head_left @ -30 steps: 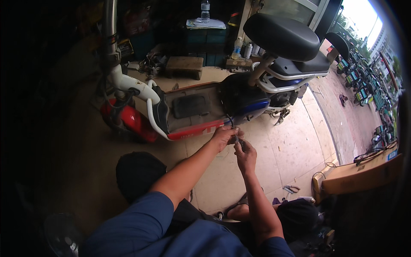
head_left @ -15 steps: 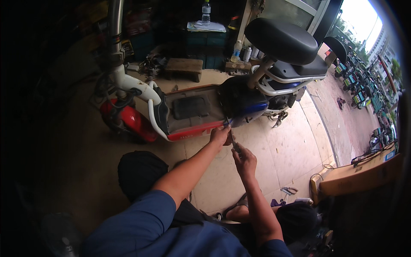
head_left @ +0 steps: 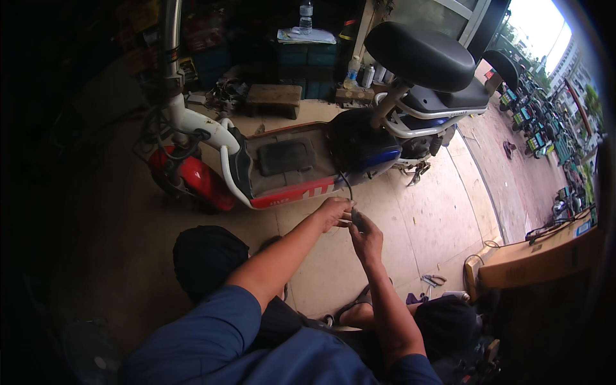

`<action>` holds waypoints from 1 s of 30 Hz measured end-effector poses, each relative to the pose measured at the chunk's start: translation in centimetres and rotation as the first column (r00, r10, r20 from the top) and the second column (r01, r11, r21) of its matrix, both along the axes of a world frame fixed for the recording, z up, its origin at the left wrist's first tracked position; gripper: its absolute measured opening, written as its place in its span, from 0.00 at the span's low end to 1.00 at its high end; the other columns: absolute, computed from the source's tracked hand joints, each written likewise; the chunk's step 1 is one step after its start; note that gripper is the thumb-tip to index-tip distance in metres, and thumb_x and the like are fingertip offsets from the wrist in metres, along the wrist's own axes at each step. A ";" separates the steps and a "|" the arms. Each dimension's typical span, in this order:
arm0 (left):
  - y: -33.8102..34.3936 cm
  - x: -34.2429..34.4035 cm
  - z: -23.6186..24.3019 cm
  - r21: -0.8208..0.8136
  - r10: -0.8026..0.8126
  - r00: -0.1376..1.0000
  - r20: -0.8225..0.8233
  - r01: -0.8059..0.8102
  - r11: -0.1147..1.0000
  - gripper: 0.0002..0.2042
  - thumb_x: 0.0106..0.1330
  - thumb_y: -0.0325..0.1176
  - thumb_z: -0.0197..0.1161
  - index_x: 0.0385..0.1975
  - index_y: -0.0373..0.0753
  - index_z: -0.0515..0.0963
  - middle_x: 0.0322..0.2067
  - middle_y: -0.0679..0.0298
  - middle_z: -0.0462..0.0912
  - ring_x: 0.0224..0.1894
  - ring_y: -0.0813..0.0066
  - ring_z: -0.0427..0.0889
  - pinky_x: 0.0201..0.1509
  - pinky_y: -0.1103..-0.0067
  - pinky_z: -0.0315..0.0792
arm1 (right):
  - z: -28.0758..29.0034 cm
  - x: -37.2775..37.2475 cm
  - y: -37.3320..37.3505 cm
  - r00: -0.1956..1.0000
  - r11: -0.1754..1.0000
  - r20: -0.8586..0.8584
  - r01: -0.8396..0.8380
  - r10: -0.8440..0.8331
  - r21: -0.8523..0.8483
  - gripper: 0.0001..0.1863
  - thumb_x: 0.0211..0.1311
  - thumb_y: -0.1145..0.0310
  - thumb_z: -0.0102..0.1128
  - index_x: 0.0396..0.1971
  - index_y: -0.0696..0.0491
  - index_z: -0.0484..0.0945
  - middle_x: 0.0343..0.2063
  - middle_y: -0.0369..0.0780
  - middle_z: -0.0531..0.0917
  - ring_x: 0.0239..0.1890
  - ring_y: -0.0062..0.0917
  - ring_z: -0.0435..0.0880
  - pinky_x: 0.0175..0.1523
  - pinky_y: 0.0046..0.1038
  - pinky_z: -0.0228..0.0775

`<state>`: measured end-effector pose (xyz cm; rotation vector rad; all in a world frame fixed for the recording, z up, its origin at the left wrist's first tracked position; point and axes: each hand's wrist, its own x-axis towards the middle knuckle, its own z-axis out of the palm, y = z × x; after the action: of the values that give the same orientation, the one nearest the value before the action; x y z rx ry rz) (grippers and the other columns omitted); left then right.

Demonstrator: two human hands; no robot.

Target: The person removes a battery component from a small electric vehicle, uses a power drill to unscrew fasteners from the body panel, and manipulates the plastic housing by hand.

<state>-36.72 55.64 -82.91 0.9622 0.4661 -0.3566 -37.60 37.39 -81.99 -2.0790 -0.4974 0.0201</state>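
An electric scooter [head_left: 369,138] with a red, white and blue body stands in front of me. A dark cable [head_left: 348,182] curves down from the lower side of its body, below the seat. My left hand [head_left: 335,213] pinches this cable near its lower end. Right beside it, my right hand [head_left: 367,236] is closed round a small dark piece [head_left: 357,218], whose kind I cannot make out. The fingertips of both hands nearly meet, just out from the scooter's red footboard edge [head_left: 301,194].
Pliers [head_left: 434,280] lie on the floor to the right, near a cardboard box [head_left: 536,253]. Behind the scooter are a low wooden stool [head_left: 274,98], a water bottle [head_left: 306,18] and spray cans [head_left: 367,76]. Several scooters are parked outside at right.
My left hand has drawn slightly down and away from the scooter's body, and more of the dark cable shows. The right hand's fingers have come up close to the left's.
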 end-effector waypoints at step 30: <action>0.1 -0.7 -0.8 0.053 -0.004 0.999 0.050 0.001 0.999 0.13 0.74 0.35 0.63 0.51 0.35 0.82 0.43 0.60 0.89 0.43 0.68 0.89 0.49 0.70 0.85 | 2.6 -1.1 0.3 0.999 0.999 -0.027 0.042 -0.042 -0.013 0.18 0.62 0.66 0.71 0.50 0.54 0.85 0.39 0.44 0.90 0.37 0.30 0.92 0.43 0.30 0.81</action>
<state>-37.37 55.72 -83.75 1.0215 0.4303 -0.3231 -38.67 37.70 -79.37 -2.0982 -0.4374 0.0272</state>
